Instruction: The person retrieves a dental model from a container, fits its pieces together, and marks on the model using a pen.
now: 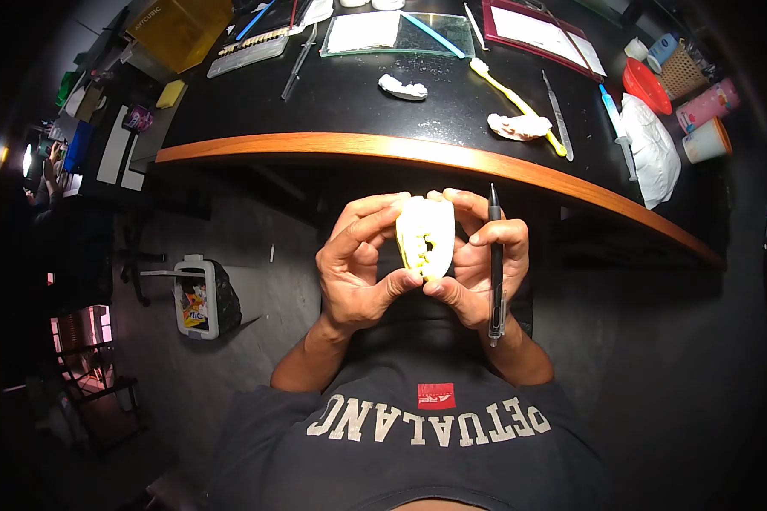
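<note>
Between my two hands, over my lap, is a pale yellow dental cast (pixel 435 223) with a ragged dark gap in its middle. The fingertips and thumb of my left hand (pixel 358 260) press on one side of it. My right hand (pixel 490 264) grips the other side and also has a black pen (pixel 496 264) upright between its fingers. Beyond the table's orange edge (pixel 383 146) lie a white tooth piece (pixel 403 88) and another toothed cast (pixel 520 127), which touches a yellow toothbrush (pixel 520 98). A metal scalpel (pixel 558 115) is beside the toothbrush.
On the table are a glass plate (pixel 447 47), a red-framed board (pixel 494 13), a syringe (pixel 619 140), a white bag (pixel 652 149), a red bowl (pixel 646 85) and cups. A waste bin (pixel 210 298) stands on the floor at left. Another person's hand (pixel 53 156) shows at far left.
</note>
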Motion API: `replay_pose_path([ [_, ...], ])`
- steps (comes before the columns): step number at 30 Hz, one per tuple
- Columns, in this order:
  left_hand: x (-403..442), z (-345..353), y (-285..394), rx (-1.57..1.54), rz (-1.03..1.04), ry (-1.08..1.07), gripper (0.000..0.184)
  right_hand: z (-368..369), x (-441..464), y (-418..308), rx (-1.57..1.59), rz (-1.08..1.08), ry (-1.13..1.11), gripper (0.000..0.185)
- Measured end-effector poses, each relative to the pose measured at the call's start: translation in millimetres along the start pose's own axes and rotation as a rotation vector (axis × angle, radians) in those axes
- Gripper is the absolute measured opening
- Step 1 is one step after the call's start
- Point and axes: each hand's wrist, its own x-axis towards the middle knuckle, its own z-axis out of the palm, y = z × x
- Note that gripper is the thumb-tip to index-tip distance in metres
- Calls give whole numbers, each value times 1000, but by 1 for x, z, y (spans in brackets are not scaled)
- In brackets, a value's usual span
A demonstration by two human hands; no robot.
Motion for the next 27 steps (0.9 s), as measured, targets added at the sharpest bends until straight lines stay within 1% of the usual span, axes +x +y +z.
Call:
replay_pose_path([
  [2,3,-5,-1,25,30,-23,71,-3,-1,6,2,-60,-26,67],
  [8,9,-17,-3,80,110,-128,74,-3,3,4,-128,-159,-44,66],
  [11,7,-11,-2,-101,9,-79,71,-4,4,-3,-364,-226,-72,67],
  [12,8,-13,-2,-117,12,-98,71,-2,6,-5,-408,-244,-62,66],
  [15,10,-19,-5,-181,34,-162,71,-4,6,-12,-457,-262,-200,70],
  [19,13,-26,-10,-272,86,-242,72,1,9,-21,-521,-272,-231,70],
  [22,14,-30,-11,-313,68,-265,72,7,10,-18,-486,-311,-132,63],
  [27,13,-29,-11,-354,32,-270,72,7,10,-22,-530,-313,-140,62],
])
